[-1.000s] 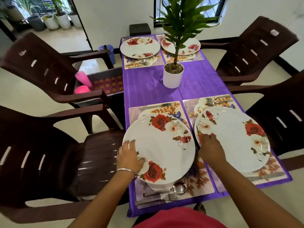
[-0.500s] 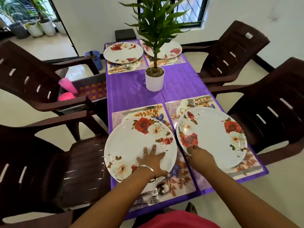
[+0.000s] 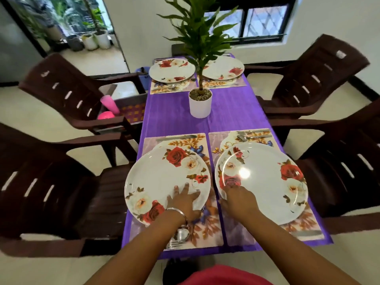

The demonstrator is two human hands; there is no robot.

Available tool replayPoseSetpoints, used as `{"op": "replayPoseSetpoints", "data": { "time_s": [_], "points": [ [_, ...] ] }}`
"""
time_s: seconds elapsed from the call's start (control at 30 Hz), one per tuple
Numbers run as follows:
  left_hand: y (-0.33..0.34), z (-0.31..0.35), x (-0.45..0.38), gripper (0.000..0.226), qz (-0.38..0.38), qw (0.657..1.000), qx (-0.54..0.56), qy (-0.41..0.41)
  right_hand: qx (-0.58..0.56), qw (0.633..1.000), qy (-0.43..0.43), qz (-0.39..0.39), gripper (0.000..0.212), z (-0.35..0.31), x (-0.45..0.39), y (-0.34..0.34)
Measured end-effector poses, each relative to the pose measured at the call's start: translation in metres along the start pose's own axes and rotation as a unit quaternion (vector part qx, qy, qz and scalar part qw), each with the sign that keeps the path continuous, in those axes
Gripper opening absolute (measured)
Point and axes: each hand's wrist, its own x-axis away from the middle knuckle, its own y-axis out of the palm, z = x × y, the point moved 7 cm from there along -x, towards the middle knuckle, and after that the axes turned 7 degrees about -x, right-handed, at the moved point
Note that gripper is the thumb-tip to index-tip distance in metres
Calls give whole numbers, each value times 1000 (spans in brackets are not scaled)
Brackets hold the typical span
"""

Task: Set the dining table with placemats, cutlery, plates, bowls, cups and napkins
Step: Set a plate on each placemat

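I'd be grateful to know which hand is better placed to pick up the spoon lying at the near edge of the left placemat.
Left. The left hand rests on the near-left plate, and the spoon lies just beneath that wrist. The right hand is on the other plate and would have to cross over.

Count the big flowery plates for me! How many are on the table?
4. The near-left plate is under the left hand, the near-right plate is at the right hand, and the far-left plate and far-right plate sit behind the plant. Smaller dishes beneath may be hidden.
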Motion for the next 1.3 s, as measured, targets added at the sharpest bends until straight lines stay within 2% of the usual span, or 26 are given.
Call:
{"op": "replayPoseSetpoints", "data": {
  "time_s": [0.13,0.27,0.43,0.53,0.63,0.73,0.83,0.97,1.07,1.2,1.3],
  "points": [
    [-20,0,17,70,81,996,33,-32,-7,994,-103,32,33,-37,-8,-24],
    [-41,-23,46,66,178,978,84,-65,-32,980,-196,16,40,-86,-16,-29],
    [-57,-83,126,55,297,926,194,-127,-80,942,-324,23,39,-182,5,-39],
    [-63,-122,189,35,362,894,214,-156,-108,910,-399,35,30,-246,35,-46],
    [-65,-166,253,35,416,859,228,-194,-130,879,-457,41,25,-311,66,-52],
    [-63,-217,320,45,468,824,218,-233,-149,854,-495,63,26,-383,100,-54],
    [-54,-273,400,44,492,798,210,-279,-171,825,-533,72,23,-466,150,-52],
    [-54,-342,500,48,506,787,144,-323,-199,780,-587,83,29,-581,213,-60],
    [-53,-382,574,47,523,767,141,-344,-248,748,-609,89,29,-651,260,-65],
    [-56,-427,663,42,587,714,146,-354,-283,712,-636,95,30,-734,302,-61],
    [-60,-461,708,38,634,664,162,-362,-298,700,-641,98,28,-791,311,-61]
  ]
}}
